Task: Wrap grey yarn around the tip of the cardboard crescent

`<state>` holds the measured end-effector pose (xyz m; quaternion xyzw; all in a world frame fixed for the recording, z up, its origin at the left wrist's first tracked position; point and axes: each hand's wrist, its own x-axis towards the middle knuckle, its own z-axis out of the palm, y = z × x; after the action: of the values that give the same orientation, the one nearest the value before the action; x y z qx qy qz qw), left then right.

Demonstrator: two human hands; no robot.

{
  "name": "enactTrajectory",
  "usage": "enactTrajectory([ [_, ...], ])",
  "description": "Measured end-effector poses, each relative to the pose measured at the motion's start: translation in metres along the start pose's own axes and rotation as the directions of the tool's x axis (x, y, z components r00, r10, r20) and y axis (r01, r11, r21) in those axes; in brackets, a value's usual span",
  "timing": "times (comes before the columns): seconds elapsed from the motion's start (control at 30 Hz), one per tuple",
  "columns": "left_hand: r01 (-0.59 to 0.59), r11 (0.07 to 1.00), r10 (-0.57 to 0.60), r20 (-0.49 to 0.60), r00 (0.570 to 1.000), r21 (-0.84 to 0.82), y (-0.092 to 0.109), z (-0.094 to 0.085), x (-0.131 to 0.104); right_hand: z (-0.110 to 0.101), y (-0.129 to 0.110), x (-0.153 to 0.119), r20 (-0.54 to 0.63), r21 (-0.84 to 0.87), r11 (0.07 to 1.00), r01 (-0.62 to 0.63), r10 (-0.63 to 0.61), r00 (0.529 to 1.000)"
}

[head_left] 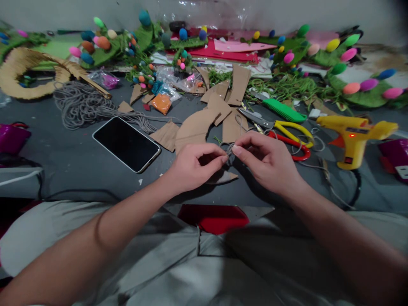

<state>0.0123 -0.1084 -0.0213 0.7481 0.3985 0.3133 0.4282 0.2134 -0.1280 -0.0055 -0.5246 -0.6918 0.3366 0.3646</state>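
Observation:
My left hand (199, 165) and my right hand (266, 159) meet over the front of the dark table. Between their pinched fingertips is a small bunch of thin grey cord (229, 148), gripped from both sides. Its exact shape is too small to tell. Just behind my hands lies a curved cardboard piece (196, 127) among other cardboard scraps. Beneath my fingers a grey, pointed piece (223, 177) shows in part. Scissors with red and yellow handles (295, 131) lie beyond my right hand.
A phone (127, 144) lies left of my hands, with a heap of grey cord (79, 104) behind it. At the right stands a yellow glue gun (353, 136), its light lit. A green comb-like tool (284, 110) and green felt pieces with coloured eggs (366, 91) lie farther back.

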Motion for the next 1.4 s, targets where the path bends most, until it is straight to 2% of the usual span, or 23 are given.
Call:
enactTrajectory([
  [0.17, 0.0, 1.0, 0.0, 0.001, 1.0, -0.014, -0.002, 0.001, 0.001, 0.0, 0.002, 0.002, 0.024, 0.06, 0.996, -0.06, 0.058, 0.998],
  [0.43, 0.039, 0.999, -0.038, 0.005, 0.999, -0.021, -0.003, 0.001, 0.002, -0.01, -0.001, 0.005, 0.037, 0.039, 0.994, -0.103, 0.102, 0.994],
  [0.7, 0.01, 1.0, -0.01, 0.012, 1.0, -0.017, -0.004, 0.002, 0.001, -0.014, 0.0, 0.003, 0.011, -0.018, 0.995, -0.102, 0.102, 0.995],
  [0.8, 0.02, 1.0, -0.02, 0.002, 1.0, -0.02, -0.004, 0.002, 0.001, -0.017, 0.0, 0.004, -0.018, -0.072, 0.995, -0.065, 0.064, 0.998],
  [0.9, 0.025, 0.999, -0.025, 0.0, 1.0, -0.024, -0.004, 0.001, 0.0, -0.03, 0.001, 0.005, 0.074, -0.178, 0.983, 0.052, -0.04, 0.996],
  [0.97, 0.019, 1.0, -0.019, -0.002, 1.0, -0.021, -0.004, 0.001, 0.0, -0.049, 0.004, 0.006, 0.101, -0.352, 0.927, 0.131, -0.102, 0.99],
  [1.0, 0.016, 1.0, -0.016, -0.002, 1.0, -0.019, -0.005, 0.001, 0.0, -0.061, 0.007, 0.006, 0.067, -0.463, 0.874, 0.145, -0.128, 0.989],
  [1.1, 0.008, 1.0, -0.008, -0.004, 1.0, -0.013, -0.006, 0.001, 0.0, -0.096, 0.021, 0.007, -0.141, -0.745, 0.664, -0.066, -0.06, 0.988],
  [1.13, 0.006, 1.0, -0.006, -0.005, 1.0, -0.009, -0.007, 0.001, 0.0, -0.105, 0.027, 0.007, -0.16, -0.78, 0.609, -0.142, 0.026, 0.987],
  [1.23, -0.002, 1.0, 0.002, -0.015, 1.0, 0.003, -0.007, 0.001, 0.0, -0.117, 0.041, 0.01, -0.074, -0.828, 0.518, -0.215, 0.279, 0.958],
  [1.3, 0.004, 1.0, -0.004, -0.026, 1.0, -0.003, -0.006, 0.001, 0.0, -0.115, 0.046, 0.014, 0.005, -0.837, 0.515, -0.183, 0.341, 0.94],
  [1.4, 0.034, 0.999, -0.035, -0.05, 0.998, -0.018, -0.007, 0.001, 0.001, -0.107, 0.047, 0.018, 0.093, -0.864, 0.492, -0.109, 0.368, 0.925],
])
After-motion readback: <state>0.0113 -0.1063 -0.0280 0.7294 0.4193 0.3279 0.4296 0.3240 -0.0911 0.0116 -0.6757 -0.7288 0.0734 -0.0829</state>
